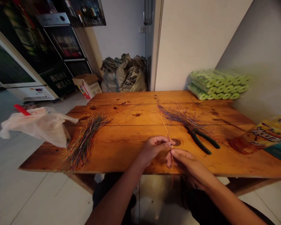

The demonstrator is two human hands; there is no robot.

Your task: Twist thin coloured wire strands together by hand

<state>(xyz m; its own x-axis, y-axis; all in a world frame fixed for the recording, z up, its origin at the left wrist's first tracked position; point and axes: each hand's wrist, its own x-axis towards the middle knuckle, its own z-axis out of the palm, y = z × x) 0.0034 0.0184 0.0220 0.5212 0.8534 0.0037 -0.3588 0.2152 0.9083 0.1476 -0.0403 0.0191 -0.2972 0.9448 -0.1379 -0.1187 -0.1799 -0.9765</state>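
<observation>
My left hand (158, 146) is closed in a pinch on thin coloured wires (165, 123), whose upper ends stretch away over the table. Just below it, my right hand (181, 158) pinches the same wires, and their lower ends hang past its fingers near the table's front edge. Beyond my hands lies a loose bundle of purple and orange wires (178, 115). Dark-handled pliers (201, 139) rest against that bundle, to the right of my hands. At the left, a thicker bundle of multicoloured wires (86, 140) lies on the wooden table (121, 150).
A tied white plastic bag (42, 125) sits at the table's left end. To the right stand a bottle of amber drink (259, 134) and a teal box (278, 153). Green-wrapped rolls (215, 84) are stacked at the back right. Full sacks (124, 73) stand behind the table.
</observation>
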